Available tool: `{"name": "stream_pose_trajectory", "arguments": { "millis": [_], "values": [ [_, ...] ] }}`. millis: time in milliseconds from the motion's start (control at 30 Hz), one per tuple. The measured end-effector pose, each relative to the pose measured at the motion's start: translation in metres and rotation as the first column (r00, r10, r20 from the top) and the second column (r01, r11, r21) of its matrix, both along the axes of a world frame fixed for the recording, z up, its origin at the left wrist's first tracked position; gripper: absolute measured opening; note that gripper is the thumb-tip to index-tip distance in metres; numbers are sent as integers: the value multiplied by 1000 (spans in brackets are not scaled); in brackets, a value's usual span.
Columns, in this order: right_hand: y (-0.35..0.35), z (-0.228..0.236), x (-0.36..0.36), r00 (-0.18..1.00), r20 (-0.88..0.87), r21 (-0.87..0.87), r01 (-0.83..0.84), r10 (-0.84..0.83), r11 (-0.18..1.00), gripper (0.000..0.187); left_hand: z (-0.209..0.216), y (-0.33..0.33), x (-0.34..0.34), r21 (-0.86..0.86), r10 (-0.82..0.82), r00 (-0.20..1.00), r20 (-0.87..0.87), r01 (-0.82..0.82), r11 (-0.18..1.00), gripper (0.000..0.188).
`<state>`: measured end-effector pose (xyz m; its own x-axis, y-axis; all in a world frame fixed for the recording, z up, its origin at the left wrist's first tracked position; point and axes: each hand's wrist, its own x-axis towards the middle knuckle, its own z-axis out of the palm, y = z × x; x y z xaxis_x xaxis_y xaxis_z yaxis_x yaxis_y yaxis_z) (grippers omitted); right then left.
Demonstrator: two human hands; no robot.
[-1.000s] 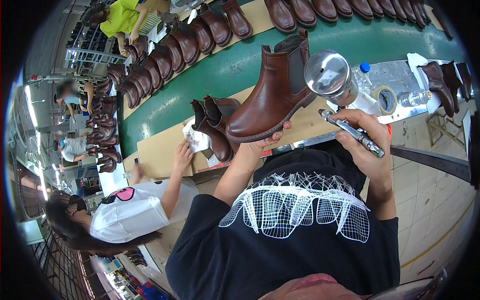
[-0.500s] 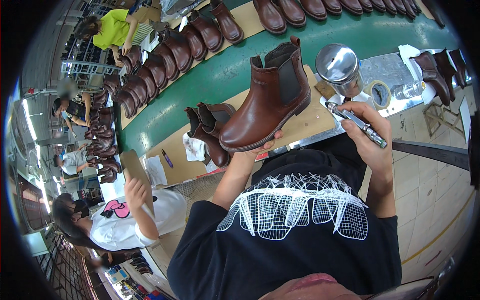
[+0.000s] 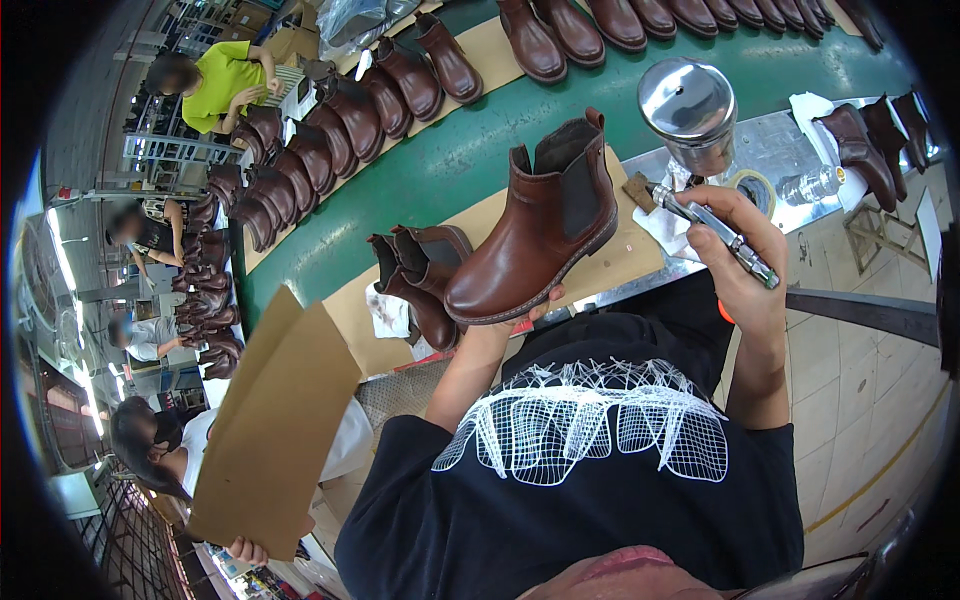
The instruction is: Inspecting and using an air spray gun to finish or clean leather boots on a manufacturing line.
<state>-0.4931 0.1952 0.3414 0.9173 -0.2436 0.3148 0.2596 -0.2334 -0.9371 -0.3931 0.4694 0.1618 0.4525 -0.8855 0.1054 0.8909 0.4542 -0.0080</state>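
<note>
A brown leather ankle boot with dark elastic side panels is held up above the bench, toe toward the left. My left hand is closed under its sole; most of that hand is hidden behind the boot. In my right hand is a metal spray gun with a shiny silver cup, fingers wrapped round its body. The gun's front end points left toward the boot's heel, apart from it. Behind the held boot, a pair of similar boots rests on the bench, beside a stained white cloth.
Rows of brown boots line cardboard on the green table. At right are a tape roll, a clear bottle and more boots. A co-worker at left holds a large cardboard sheet close to my left arm.
The spray gun has shifted slightly away from me, and the held boot has dropped a little in the picture. The co-worker's cardboard sheet has swung broadly into view at left.
</note>
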Motion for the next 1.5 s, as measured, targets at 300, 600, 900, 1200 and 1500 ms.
{"name": "stream_pose_trajectory", "arguments": {
  "millis": [300,600,900,1200,1500],
  "values": [
    [-20,-33,12,982,-184,164,83,-52,983,23,-27,-23,35,194,226,972,-67,-210,958,68],
    [-21,-38,41,896,-436,260,40,80,965,27,-16,-75,282,149,429,880,-204,-405,902,90],
    [-37,-60,74,847,-522,243,35,100,969,25,-129,-100,357,685,615,784,91,-497,533,91],
    [-37,-69,82,848,-509,233,-27,146,972,25,-144,-36,394,885,711,646,278,-460,71,84],
    [-29,-67,80,850,-520,170,6,84,985,27,-102,-56,414,861,794,577,191,-487,148,76]
  ]
}}
